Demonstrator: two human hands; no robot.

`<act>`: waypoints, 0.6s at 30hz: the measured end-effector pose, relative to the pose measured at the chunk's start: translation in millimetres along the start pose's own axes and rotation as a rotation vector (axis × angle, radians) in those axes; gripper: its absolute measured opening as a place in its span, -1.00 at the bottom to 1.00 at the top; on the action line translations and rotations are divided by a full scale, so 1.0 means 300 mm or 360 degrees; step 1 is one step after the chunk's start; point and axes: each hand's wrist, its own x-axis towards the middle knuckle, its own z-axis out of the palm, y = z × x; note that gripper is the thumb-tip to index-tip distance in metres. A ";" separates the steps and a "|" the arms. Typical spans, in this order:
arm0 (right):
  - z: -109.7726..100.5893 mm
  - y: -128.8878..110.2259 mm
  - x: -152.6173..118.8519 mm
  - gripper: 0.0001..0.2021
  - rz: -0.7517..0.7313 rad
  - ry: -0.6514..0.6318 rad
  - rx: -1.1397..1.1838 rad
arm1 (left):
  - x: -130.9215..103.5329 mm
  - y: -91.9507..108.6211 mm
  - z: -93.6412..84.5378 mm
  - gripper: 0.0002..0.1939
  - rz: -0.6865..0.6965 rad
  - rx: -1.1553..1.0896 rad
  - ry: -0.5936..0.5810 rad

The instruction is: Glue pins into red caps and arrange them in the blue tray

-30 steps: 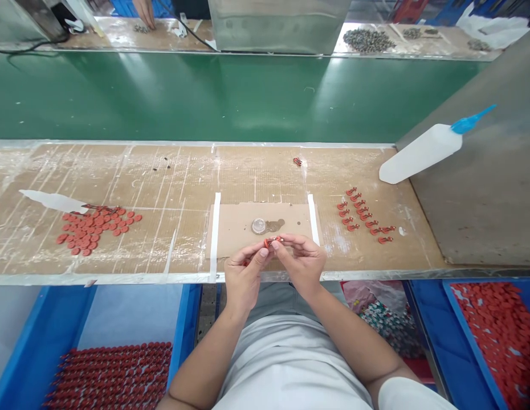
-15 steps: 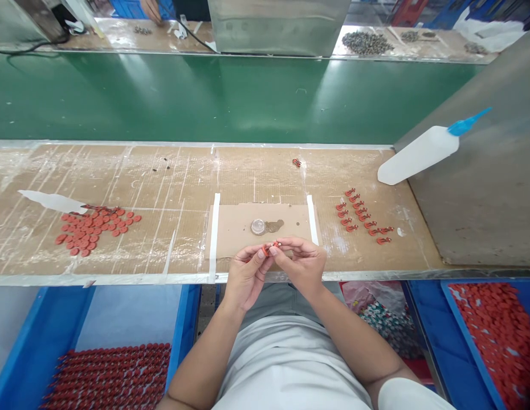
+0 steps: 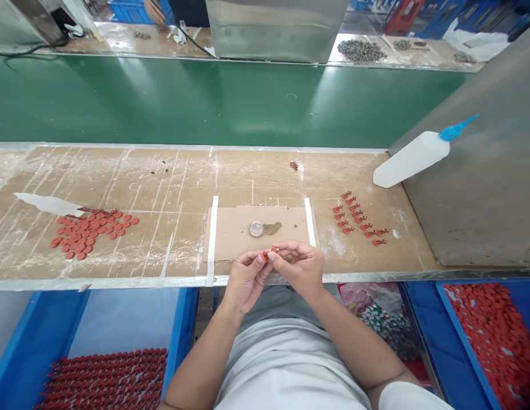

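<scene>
My left hand (image 3: 247, 280) pinches a small red disc-shaped part (image 3: 265, 255) between thumb and fingers. Against it, the fingertips of my right hand (image 3: 302, 266) close on a small red piece with a shiny tip (image 3: 274, 249). The two pieces touch or nearly touch; my fingers hide the join. Just beyond my hands, a small round clear dish (image 3: 256, 229) sits on a taped cardboard sheet (image 3: 231, 239), beside a brown wet-looking stain (image 3: 272, 228).
Loose red discs (image 3: 83, 232) lie left by a white strip (image 3: 47, 203). Several red assembled parts (image 3: 357, 213) stand right, near a white bottle with blue nozzle (image 3: 412, 159) leaning at a metal panel (image 3: 470, 205). Blue bins (image 3: 186, 324) flank me. A person's hand (image 3: 155, 11) shows across the green belt (image 3: 171, 102).
The camera view has shifted slightly. Both hands stay together at the same spot, and the red piece in my right fingertips has turned a little.
</scene>
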 end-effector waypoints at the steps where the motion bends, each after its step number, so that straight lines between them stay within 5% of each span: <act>1: 0.000 0.003 0.000 -0.82 -0.0006 0.0005 0.0008 | -0.001 0.000 0.002 -0.88 0.0010 0.0008 -0.0003; 7: -0.004 0.028 0.001 -0.81 -0.0027 0.0099 0.0149 | -0.010 0.007 0.029 -0.82 0.0087 0.0070 -0.0022; 12: -0.050 0.004 -0.001 -0.83 -0.0126 0.0243 0.0170 | -0.015 0.020 0.047 -0.77 -0.0069 -0.0018 0.0001; 18: -0.246 -0.023 0.004 -0.79 -0.0586 0.0713 -0.0754 | -0.004 0.036 0.045 -0.65 -0.0264 -0.0208 -0.0058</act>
